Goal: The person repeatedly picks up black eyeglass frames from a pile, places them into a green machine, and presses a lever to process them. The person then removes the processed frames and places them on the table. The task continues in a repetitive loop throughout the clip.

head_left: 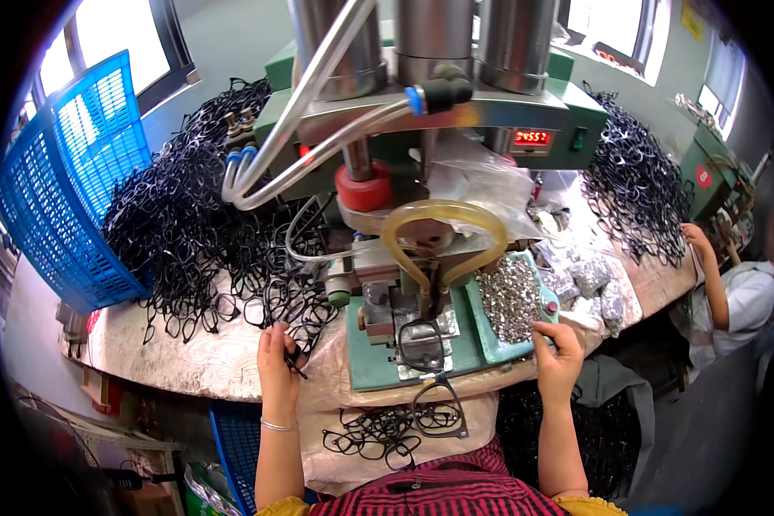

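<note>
- Here, going left to right: a blue basket leans at nine o'clock on the table, and a big heap of black frames spreads from it toward the middle.
- The left hand rests at the heap's near edge, at about seven o'clock, fingers curled and pinching one loose black frame; the forearm comes straight up from the lower edge, with a thin bangle at the wrist.
- By my reading, the step in hand is picking the next frame from the heap; the next move calls for freeing it from its tangled neighbours.
- At centre, a frame on the fixture lies on the green press, below the yellow hose; another hangs over the table's near edge, above more in the lap.
- The right hand, at about five o'clock, touches the tray of small metal parts, fingers bent together; whether it pinches a part I cannot tell.
- At three o'clock, another person's arm reaches toward a second pile.
</note>
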